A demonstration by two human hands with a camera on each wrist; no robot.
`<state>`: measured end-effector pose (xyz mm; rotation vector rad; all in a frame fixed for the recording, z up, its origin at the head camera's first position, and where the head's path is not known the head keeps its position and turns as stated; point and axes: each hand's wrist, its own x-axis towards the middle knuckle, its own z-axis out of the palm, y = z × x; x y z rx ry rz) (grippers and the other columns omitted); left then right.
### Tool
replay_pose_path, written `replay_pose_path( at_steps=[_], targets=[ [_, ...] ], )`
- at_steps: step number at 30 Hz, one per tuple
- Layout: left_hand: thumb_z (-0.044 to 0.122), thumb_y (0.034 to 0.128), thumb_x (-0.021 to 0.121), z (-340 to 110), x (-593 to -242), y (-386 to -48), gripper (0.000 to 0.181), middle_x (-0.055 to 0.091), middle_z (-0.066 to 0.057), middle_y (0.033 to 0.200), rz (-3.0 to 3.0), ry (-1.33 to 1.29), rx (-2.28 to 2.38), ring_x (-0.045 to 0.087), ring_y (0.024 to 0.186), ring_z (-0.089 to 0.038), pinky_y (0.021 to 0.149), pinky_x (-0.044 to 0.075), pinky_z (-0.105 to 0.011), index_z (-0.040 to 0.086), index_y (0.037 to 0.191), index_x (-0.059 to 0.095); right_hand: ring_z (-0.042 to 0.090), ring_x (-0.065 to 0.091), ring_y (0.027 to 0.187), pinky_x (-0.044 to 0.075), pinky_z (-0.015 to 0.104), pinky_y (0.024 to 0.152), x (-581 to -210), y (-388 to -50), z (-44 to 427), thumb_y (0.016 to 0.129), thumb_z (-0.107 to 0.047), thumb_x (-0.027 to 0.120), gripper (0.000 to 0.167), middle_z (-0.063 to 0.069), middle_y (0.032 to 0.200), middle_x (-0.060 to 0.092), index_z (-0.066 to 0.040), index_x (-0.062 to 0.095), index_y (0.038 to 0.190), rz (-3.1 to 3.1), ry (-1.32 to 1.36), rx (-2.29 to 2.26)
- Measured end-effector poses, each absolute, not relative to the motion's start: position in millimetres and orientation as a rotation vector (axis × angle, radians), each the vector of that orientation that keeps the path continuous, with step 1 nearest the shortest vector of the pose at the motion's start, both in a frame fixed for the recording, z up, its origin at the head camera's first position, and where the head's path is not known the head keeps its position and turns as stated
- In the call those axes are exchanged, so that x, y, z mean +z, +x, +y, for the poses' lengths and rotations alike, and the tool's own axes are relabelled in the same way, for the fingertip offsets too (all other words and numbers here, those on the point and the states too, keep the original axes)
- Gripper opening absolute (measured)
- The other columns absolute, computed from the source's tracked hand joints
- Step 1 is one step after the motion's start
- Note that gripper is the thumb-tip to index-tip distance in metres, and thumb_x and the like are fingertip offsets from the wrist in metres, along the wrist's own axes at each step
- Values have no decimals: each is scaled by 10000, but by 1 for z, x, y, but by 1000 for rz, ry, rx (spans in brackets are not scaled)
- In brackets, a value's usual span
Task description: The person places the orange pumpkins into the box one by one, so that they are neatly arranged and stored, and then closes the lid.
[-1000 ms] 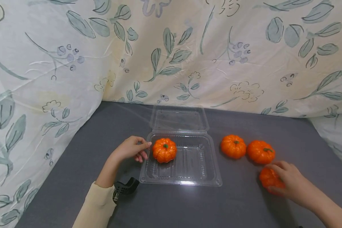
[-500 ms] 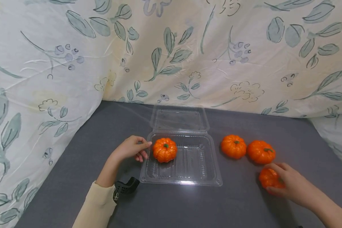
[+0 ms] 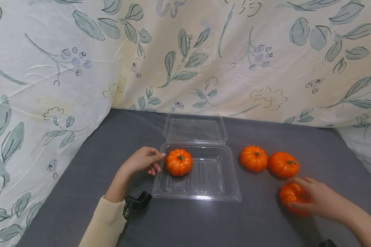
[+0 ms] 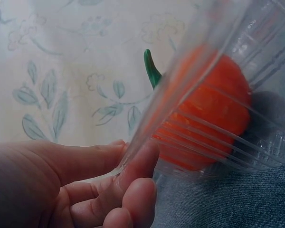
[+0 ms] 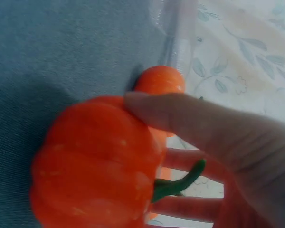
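Observation:
My left hand pinches the left rim of a clear plastic clamshell container between thumb and fingers, as the left wrist view shows up close. Inside, against the left side, sits an orange toy pumpkin with a green stem. On the right, my right hand grips another orange pumpkin, thumb on one side and fingers on the other. Its curved green stem points toward the palm in the right wrist view. Whether this pumpkin touches the table is unclear.
Two more pumpkins, one right of the container and one beside it, stand beyond my right hand. The container's lid lies folded back. Grey cloth covers the table; a floral curtain hangs behind.
The pumpkin in my right hand has shifted and turned slightly, so its stem shows more in the head view. My left hand and the container have stayed put.

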<state>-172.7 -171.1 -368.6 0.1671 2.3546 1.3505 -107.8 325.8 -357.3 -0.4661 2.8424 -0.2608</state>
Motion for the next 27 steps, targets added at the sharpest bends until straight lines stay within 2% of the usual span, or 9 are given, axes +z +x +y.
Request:
replay_pose_path(
  at_steps=[6, 13, 19, 24, 27],
  targets=[
    [262, 957, 516, -171, -369, -174, 339, 660, -78, 624, 2359, 159, 1347, 565, 438, -110, 502, 527, -348, -59, 1001, 616, 205, 566, 839, 471, 408, 666, -347, -114, 323, 721, -451, 743, 526, 74, 991, 597, -131, 570, 1101, 2746, -516, -253],
    [258, 958, 513, -170, -367, -173, 329, 661, -78, 629, 2364, 149, 1340, 562, 435, -106, 501, 529, -343, -52, 991, 619, 227, 604, 875, 502, 374, 668, -336, -118, 316, 751, -426, 729, 485, 36, 1053, 610, -156, 561, 1117, 2614, -565, -361],
    [256, 958, 516, -170, -369, -173, 328, 660, -77, 625, 2364, 151, 1343, 561, 433, -103, 496, 528, -339, -54, 986, 620, 90, 592, 830, 477, 250, 612, -328, -118, 311, 751, -473, 717, 422, -88, 1012, 617, -257, 566, 1080, 2540, -635, -372],
    [256, 957, 517, -170, -369, -173, 327, 660, -75, 625, 2364, 149, 1343, 561, 434, -101, 499, 529, -338, -53, 989, 620, -10, 534, 789, 443, 226, 587, -319, -118, 307, 747, -483, 718, 405, -164, 967, 609, -296, 573, 1075, 2551, -732, -358],
    [252, 958, 516, -170, -369, -173, 324, 661, -78, 626, 2365, 148, 1343, 562, 434, -102, 500, 530, -340, -54, 989, 620, -14, 528, 795, 438, 224, 589, -314, -119, 306, 749, -487, 715, 385, -169, 985, 604, -325, 572, 1067, 2560, -760, -358]
  ],
)
